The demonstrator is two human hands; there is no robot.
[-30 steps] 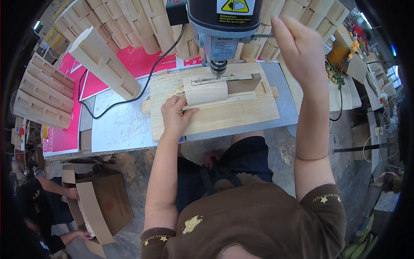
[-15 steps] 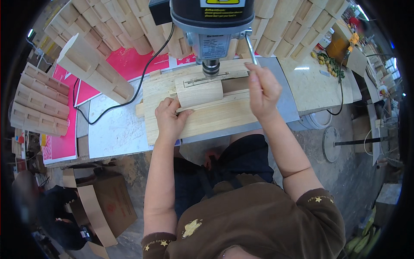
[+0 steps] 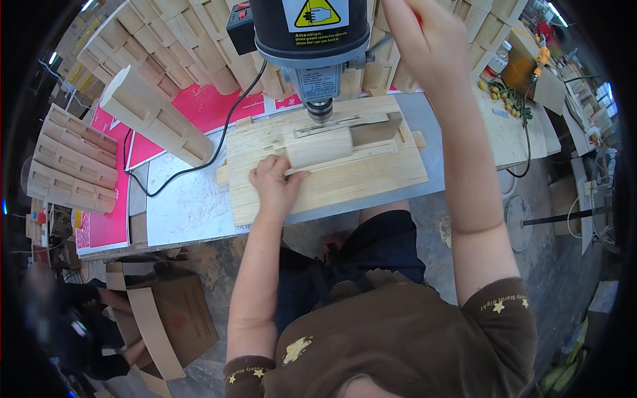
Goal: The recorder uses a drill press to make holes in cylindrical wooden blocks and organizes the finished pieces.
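Left hand [image 3: 275,182], in front of the drill press [image 3: 312,50] and to its left, is half-spread: the fingers bend against the left end of the wooden block [image 3: 320,147], the thumb stands apart over the baseboard [image 3: 378,174], and we see no full grasp. Right hand [image 3: 428,36] is raised to the right of the drill press, near the feed lever [image 3: 380,46]. Its fingers look curled, but the upper edge cuts them off; we cannot tell whether they grip.

Compared with half a second ago, the right hand has risen and the lever has swung up, while the left hand keeps its place. We judge the downstroke released and the block still held in position.

We find the block just below the chuck of the drill press. It is pale and smooth, with a rounded near face; a narrow, dark-lined strip runs along its top and past its right end.
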